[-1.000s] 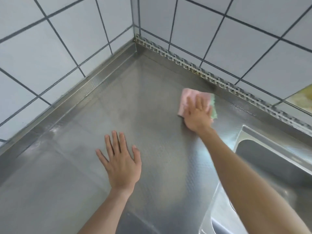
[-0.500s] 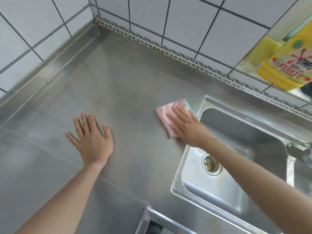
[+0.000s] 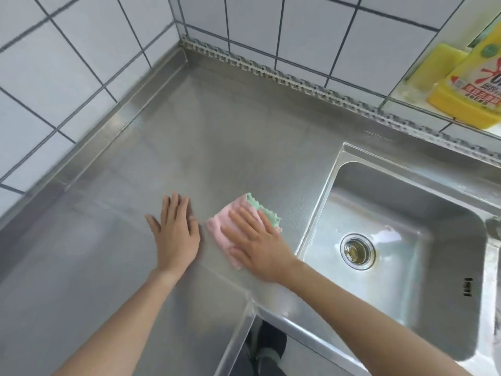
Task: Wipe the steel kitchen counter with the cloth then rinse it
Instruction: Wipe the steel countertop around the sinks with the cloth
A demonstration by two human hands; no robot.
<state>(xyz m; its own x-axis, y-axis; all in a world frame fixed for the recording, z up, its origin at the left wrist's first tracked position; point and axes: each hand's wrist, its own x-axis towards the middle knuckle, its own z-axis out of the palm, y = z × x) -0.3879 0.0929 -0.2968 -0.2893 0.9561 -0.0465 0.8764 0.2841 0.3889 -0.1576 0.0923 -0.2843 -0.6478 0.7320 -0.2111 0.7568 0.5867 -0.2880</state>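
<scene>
Since half a second ago our right hand (image 3: 257, 244) has dragged the cloth (image 3: 238, 226) leftward and toward us, away from the sink (image 3: 336, 169) rim, so that it now lies just beside our left hand (image 3: 176, 234); the view has also swung, bringing the tiled corner back in. Both hands are flat: the left rests with straight fingers on the bare steel worktop (image 3: 217, 131), holding nothing, and the right presses the pink-and-green cloth down with straight fingers spread over it, not curled round it. We judge that we are mid-wipe, with the rinse not yet begun and the sink basin showing no running water. To do this stroke well, we want even pressure through the whole palm so the cloth stays spread instead of bunching under the fingers, and overlapping passes that work from the back wall toward the front edge. Our left hand sits right in the cloth's path, so we should lift it aside and wipe that patch too. A yellow detergent bottle (image 3: 471, 85) stands on the ledge behind the sink, well apart from the cloth.
</scene>
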